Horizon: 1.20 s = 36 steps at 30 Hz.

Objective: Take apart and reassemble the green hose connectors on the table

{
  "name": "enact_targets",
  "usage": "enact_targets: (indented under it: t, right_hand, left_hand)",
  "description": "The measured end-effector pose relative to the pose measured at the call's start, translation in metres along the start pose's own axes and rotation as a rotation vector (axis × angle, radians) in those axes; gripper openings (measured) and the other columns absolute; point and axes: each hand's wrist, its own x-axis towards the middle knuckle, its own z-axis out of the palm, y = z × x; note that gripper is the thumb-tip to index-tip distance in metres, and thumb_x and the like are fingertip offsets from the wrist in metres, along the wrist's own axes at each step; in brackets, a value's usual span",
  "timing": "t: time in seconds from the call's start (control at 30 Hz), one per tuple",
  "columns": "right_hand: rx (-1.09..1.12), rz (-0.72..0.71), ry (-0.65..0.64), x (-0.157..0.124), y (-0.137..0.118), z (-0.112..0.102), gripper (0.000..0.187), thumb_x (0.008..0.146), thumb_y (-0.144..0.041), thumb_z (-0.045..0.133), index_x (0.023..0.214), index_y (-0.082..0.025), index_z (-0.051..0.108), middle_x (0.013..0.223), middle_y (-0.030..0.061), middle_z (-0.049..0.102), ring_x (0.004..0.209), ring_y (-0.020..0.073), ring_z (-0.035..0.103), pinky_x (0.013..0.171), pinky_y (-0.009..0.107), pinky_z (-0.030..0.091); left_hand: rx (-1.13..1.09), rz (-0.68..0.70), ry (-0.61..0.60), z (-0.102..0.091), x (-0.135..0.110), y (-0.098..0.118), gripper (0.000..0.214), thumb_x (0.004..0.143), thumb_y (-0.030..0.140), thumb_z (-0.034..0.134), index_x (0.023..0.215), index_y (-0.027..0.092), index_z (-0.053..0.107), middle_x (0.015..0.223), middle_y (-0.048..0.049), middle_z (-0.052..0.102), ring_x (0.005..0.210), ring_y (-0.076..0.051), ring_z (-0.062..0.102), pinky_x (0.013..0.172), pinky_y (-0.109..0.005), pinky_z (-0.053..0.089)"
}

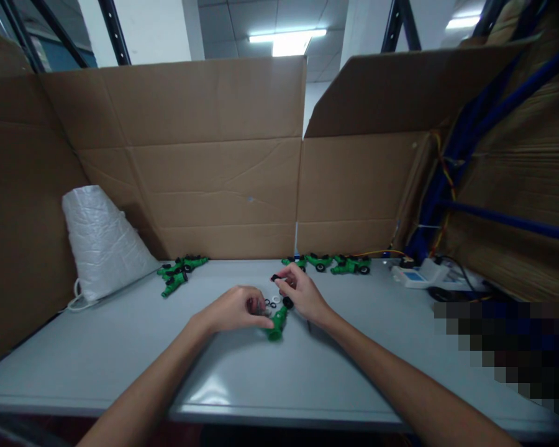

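Observation:
My right hand [302,296] is pinched shut on a small black part [274,278], held up above the table; its exact kind is too small to make out. Beside it on the table lies a green toy piece [278,324] with a black wheel [287,302] at its far end. My left hand [242,308] is curved over the table, thumb and fingers apart, the thumb tip at the near end of the green piece. Between the hands are small black rings [273,305] and a white ring [276,299], partly hidden by the left fingers.
Several green toy vehicles [320,262] stand at the back, with more green toys [174,282] at back left. A white wrapped bundle [105,248] leans at left. A power strip [414,277] with cables lies at right. Cardboard [214,167] walls surround the white table [121,354].

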Motion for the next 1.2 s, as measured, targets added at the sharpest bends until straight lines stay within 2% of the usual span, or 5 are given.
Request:
enact_targets:
  t: [0.13, 0.3, 0.5, 0.73, 1.2]
  right_hand:
    - [-0.024, -0.010, 0.008, 0.001, -0.001, -0.001, 0.025, 0.095, -0.046, 0.065, 0.104, -0.023, 0.060, 0.096, 0.0017, 0.066, 0.078, 0.0182, 0.062, 0.069, 0.031, 0.052]
    - [-0.040, -0.012, 0.006, 0.001, -0.004, 0.000, 0.024, 0.096, -0.045, 0.063, 0.104, -0.023, 0.061, 0.094, 0.0011, 0.067, 0.075, 0.0178, 0.061, 0.068, 0.031, 0.050]
    - [-0.047, -0.038, 0.020, 0.001, -0.007, 0.000, 0.023, 0.097, -0.044, 0.062, 0.104, -0.023, 0.062, 0.094, 0.0014, 0.068, 0.075, 0.0173, 0.061, 0.069, 0.031, 0.049]
    - [0.017, -0.026, 0.081, 0.004, -0.006, -0.002, 0.029, 0.097, -0.051, 0.062, 0.104, -0.023, 0.060, 0.094, 0.0023, 0.068, 0.075, 0.0177, 0.061, 0.065, 0.030, 0.051]
    - [0.036, -0.025, 0.050, 0.001, -0.008, -0.001, 0.028, 0.095, -0.050, 0.064, 0.103, -0.024, 0.060, 0.095, 0.0026, 0.066, 0.073, 0.0177, 0.061, 0.065, 0.032, 0.054]
  left_hand:
    - [-0.035, 0.065, -0.061, 0.002, 0.000, -0.004, 0.054, 0.066, 0.062, 0.091, 0.098, 0.020, 0.078, 0.089, -0.0025, 0.064, 0.074, -0.017, 0.058, 0.063, -0.026, 0.041]
    - [-0.021, 0.110, -0.095, 0.004, 0.001, -0.004, 0.044, 0.073, 0.056, 0.089, 0.095, 0.020, 0.079, 0.092, -0.0029, 0.062, 0.079, -0.018, 0.060, 0.070, -0.026, 0.043]
    - [-0.071, 0.138, 0.074, 0.003, 0.005, 0.006, 0.038, 0.077, 0.054, 0.087, 0.085, 0.019, 0.074, 0.082, -0.0016, 0.064, 0.080, -0.019, 0.057, 0.075, -0.028, 0.042]
    - [-0.305, 0.009, 0.294, 0.003, 0.009, 0.005, 0.035, 0.077, 0.047, 0.088, 0.087, 0.016, 0.075, 0.083, -0.0024, 0.068, 0.077, -0.017, 0.057, 0.069, -0.026, 0.040]
    - [-0.733, -0.148, 0.443, 0.008, 0.017, -0.010, 0.044, 0.073, 0.051, 0.089, 0.090, 0.013, 0.075, 0.081, -0.0049, 0.073, 0.072, -0.016, 0.061, 0.070, -0.027, 0.046]
